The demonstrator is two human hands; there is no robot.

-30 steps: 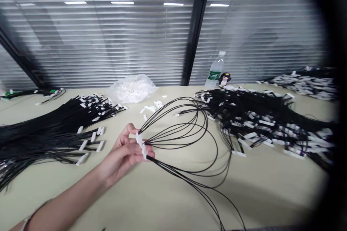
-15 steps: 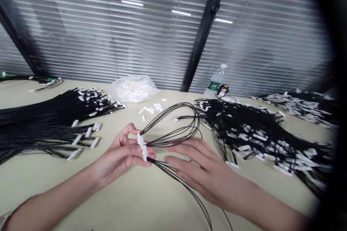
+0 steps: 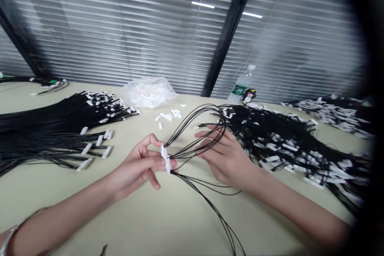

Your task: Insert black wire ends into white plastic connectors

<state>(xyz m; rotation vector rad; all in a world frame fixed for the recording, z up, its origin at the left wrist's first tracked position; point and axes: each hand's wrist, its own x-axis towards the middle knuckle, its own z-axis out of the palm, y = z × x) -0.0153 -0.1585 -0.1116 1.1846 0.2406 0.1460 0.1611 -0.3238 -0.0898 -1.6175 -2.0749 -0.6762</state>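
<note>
White connectors (image 3: 165,159), joined in a short row, are pinched between the thumb and fingers of my left hand (image 3: 139,166). Thin black wires (image 3: 207,197) run out of them to the right, some looping upward and back, others trailing down to the front. My right hand (image 3: 222,154) is at the looped wires, its fingers spread and partly behind them. No firm grip on the wires shows.
On the table (image 3: 132,224), bundles of black cables with white ends (image 3: 60,116) lie left, more cables (image 3: 270,132) lie right. Behind are a plastic bag (image 3: 150,92), loose white pieces (image 3: 168,116), a bottle (image 3: 241,86) and a penguin figure (image 3: 249,96).
My left hand has shifted slightly right with the connectors, and its lower fingers have spread. My right hand has moved up from below the loops to among them.
</note>
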